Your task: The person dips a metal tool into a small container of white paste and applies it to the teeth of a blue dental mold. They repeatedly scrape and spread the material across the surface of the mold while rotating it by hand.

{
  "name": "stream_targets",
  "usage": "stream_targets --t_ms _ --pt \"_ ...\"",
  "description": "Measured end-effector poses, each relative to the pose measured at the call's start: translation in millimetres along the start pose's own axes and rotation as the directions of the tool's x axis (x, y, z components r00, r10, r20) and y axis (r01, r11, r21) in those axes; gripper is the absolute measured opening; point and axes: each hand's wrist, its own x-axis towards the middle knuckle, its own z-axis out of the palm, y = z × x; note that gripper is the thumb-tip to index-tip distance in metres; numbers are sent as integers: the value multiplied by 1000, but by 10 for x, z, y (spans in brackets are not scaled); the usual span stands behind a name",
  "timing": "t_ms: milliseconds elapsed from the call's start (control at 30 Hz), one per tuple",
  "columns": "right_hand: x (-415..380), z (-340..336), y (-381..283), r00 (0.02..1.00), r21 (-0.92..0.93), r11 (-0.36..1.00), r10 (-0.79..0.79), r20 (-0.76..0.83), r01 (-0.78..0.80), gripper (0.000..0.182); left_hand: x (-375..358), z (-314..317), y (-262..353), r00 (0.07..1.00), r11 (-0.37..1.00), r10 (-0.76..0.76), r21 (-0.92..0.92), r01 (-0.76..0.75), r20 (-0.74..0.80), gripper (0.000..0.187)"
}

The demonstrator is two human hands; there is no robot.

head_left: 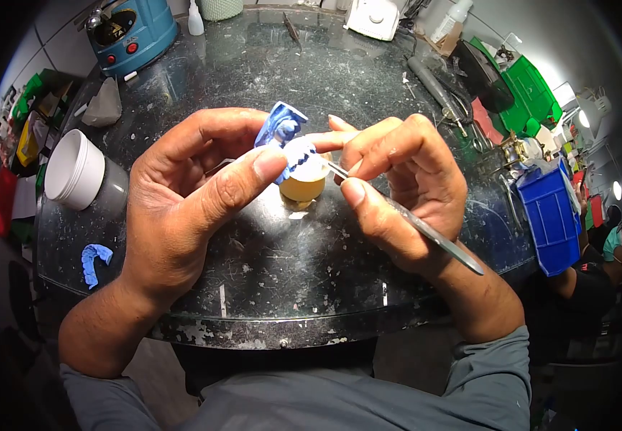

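My left hand (194,188) is closed on a blue dental model (280,128), pinched between thumb and fingers and held up over the middle of the table. A bright white part with dark tooth-shaped marks shows at the model's right side. In my right hand (413,169) lies a slim metal dental carving tool (429,230), gripped like a pen. Its tip points left, right at the white part, and its broad flat end slants down past my palm. Behind the model, a tan round pot (302,189) stands on the table, partly hidden.
A blue curved impression piece (94,263) and a white tub (75,171) are on the left of the dark worn table (275,280). A teal machine (135,39) stands at the back left. Blue (549,219) and green bins (530,93) line the right, where another person (590,287) sits.
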Motion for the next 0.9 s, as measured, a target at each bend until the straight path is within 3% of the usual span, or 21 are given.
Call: stream_targets --t_ms 233,333,433,533,667,733,867,900 --pt "-4 -18 -24 999 -41 999 13 33 -12 14 0 -2 -7 1000 1000 -2 1 2 -6 32" --pt "-12 -17 -45 996 12 996 91 -20 -90 14 4 -2 -15 999 999 33 19 -33 -1 32" --pt "-16 -35 -19 996 -6 998 64 59 -63 16 0 -24 -26 1000 1000 -18 20 19 -21 31" --pt "-3 -29 -86 989 3 993 114 -92 -114 16 23 -29 -42 999 997 -39 -68 37 -33 33" --pt "-9 -103 -129 985 -1 992 127 -114 -128 25 30 14 -52 995 987 -75 -145 66 -63 35" --pt "26 -81 -86 999 -151 988 12 -37 -17 22 30 25 -62 993 973 -106 -211 92 -56 36" --pt "6 -62 -74 982 -173 984 69 176 -38 14 34 13 -55 990 964 -126 -241 108 -60 34" --pt "2 -15 -47 990 -201 979 8 143 21 10 39 -13 -67 990 963 -136 -240 127 -22 34"
